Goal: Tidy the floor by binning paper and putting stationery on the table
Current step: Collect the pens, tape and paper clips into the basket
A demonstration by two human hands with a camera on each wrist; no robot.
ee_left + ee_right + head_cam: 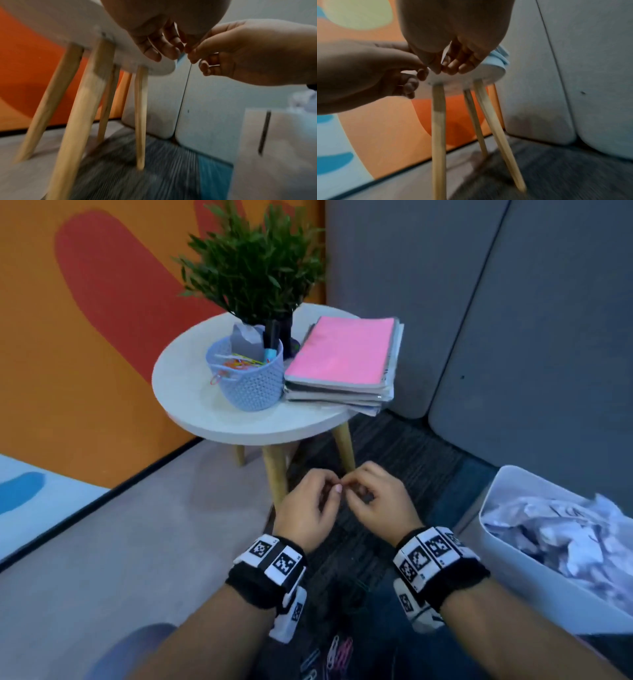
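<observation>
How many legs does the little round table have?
4: table legs in a cluster under the white top, nearest left, thick front, thin back, right. Blurry, so it is hard to be sure.

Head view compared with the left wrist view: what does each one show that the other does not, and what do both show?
Only the head view shows the tabletop things: the plant, the lilac basket, the pink-topped stack of notebooks, plus paper clips on the floor and the white bin of crumpled paper.

Only the left wrist view shows the table's underside and the curled fingers from the palm side.

Both show the left hand and right hand meeting fingertip to fingertip, and the wooden legs.
</observation>
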